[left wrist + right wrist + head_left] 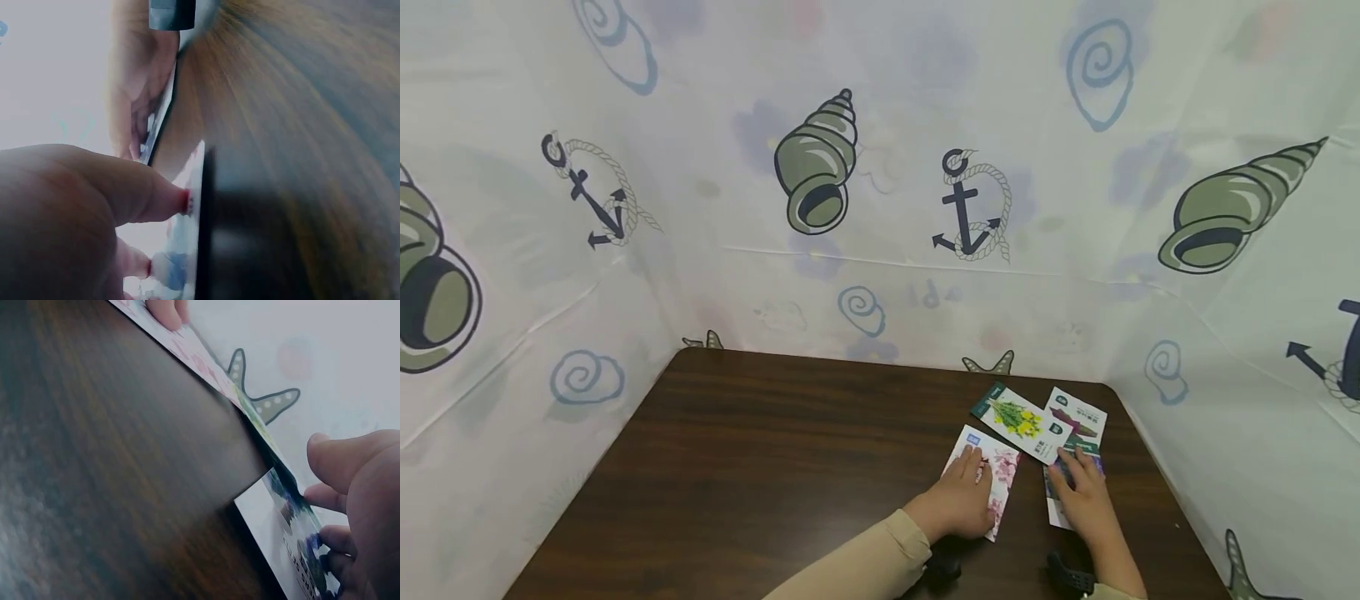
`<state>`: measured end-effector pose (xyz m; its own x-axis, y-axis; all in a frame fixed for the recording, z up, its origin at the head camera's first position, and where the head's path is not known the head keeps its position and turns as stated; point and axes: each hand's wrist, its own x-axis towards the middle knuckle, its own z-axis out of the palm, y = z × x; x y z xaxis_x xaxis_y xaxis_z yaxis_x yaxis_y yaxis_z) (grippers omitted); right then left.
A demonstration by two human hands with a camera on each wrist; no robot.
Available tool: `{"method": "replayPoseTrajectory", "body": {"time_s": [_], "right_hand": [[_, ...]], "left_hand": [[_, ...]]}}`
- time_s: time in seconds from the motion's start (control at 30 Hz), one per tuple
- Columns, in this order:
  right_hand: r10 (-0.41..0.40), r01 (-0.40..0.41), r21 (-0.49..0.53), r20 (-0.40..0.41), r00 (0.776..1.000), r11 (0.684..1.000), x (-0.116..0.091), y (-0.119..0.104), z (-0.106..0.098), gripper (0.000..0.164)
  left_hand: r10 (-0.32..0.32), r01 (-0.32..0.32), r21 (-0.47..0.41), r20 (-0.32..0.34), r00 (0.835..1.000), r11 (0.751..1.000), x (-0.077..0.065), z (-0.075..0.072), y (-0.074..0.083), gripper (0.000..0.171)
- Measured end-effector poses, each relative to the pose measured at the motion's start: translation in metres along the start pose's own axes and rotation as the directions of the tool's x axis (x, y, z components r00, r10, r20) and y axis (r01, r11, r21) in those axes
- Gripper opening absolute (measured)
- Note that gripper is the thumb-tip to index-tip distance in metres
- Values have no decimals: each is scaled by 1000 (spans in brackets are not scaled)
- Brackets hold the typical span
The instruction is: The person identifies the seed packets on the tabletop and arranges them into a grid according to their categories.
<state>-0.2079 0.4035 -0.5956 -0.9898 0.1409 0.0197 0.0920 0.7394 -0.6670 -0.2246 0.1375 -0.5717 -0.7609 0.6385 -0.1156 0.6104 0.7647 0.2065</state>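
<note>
- Left hand (962, 498) lies on the pink flower card (1004, 471), fingers pretty straight and close together, just pressing on it.
- Right hand (1084, 493) has its fingers a bit spread, tips touching the purple-and-white card (1057, 508) at the right side of the table (775, 467).
- Yellow flower card (1018, 417) sits tilted above and between the hands, one end overlapping the upper right card (1086, 410). Can't really tell how the stack under the right fingers is layered.
- Beige sleeve (857, 558) on the left arm, plus a pale cloth backdrop (895, 167) with shells and anchors.
</note>
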Motion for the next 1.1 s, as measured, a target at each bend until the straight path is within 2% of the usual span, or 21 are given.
{"method": "replayPoseTrajectory", "body": {"time_s": [0.1,0.23,0.33,0.5,0.7,0.8,0.87,0.93,1.1], "right_hand": [[29,-29,-13,20,999,1000,2,0,1,65],[70,-69,-36,44,997,997,2,2,1,67],[85,-83,-32,50,995,996,2,1,1,68],[102,-101,-21,56,993,995,3,-2,-1,69],[103,-101,-34,56,993,994,3,2,-1,70],[86,-85,-33,33,996,996,2,3,0,68],[75,-74,-33,21,997,997,2,4,0,67],[74,-73,-38,20,997,997,2,4,0,66],[81,-80,-37,37,996,996,3,2,0,67]], "left_hand": [[-35,36,-75,14,999,997,-2,2,-3,79],[-34,36,-122,16,999,992,1,11,-7,81],[-33,30,-151,-12,999,988,2,17,-10,81],[-56,48,-144,-51,997,988,-3,14,-14,82],[-105,99,-178,-27,994,979,-8,10,-27,83],[-106,99,-214,-21,994,972,-6,15,-36,84],[-108,96,-224,-42,993,970,-3,21,-43,84],[-112,95,-212,-70,991,973,1,28,-51,85],[-138,119,-164,-110,984,979,7,37,-65,87]]}}
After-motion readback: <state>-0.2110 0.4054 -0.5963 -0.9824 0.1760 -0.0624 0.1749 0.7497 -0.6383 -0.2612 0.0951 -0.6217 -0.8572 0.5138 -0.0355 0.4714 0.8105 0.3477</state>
